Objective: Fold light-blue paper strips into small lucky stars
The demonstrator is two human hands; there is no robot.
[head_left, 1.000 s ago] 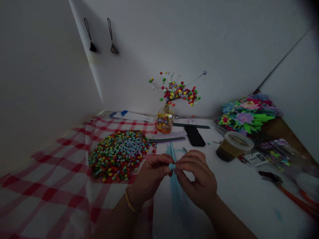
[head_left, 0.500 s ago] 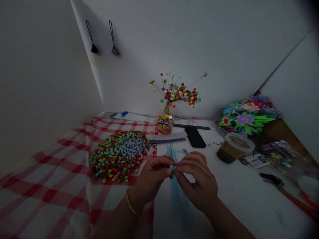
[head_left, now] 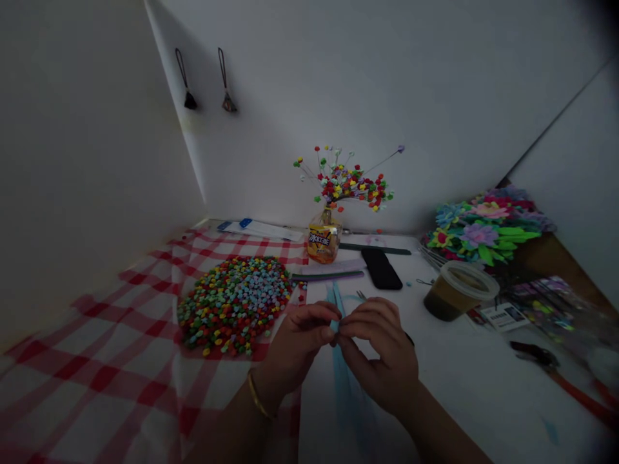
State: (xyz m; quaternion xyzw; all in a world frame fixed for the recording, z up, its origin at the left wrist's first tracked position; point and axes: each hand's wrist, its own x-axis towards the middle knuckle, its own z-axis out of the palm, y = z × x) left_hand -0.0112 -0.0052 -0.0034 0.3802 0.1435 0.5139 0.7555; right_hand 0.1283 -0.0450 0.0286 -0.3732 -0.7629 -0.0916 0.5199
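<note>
"While both hands are in view, what do they hold?"

"One small folded light-blue piece (head_left: 334,326), raised above the white worktop (head_left: 459,390). The left hand (head_left: 294,345), a gold-coloured bangle (head_left: 255,397) at its wrist, has thumb and forefinger closed on it. The right hand (head_left: 384,351) has thumb and fingertips pinched at its right edge. The fingers cover much of the piece; its exact shape cannot be read."

"What lies beneath?"

"Long light-blue strips (head_left: 341,380), extending below the hands and towards the person, blurred at the near end. The metal tips (head_left: 361,295) of a tool show just beyond the right hand; most of it is hidden."

"Left side?"

"A heap of small multicoloured stars (head_left: 236,303) on a red-and-white checked cloth (head_left: 99,377)."

"Far side?"

"An upright yellow-labelled bottle (head_left: 324,245) holding thin stems topped with coloured stars (head_left: 345,183). A black smartphone (head_left: 382,269) lies flat, near it on the right."

"Right side?"

"A translucent plastic tub (head_left: 454,293), dark in its lower part. Behind it, a bunch of fluffy artificial flowers (head_left: 478,233); nearer the person, orange-handled cutters (head_left: 542,358)."
</note>
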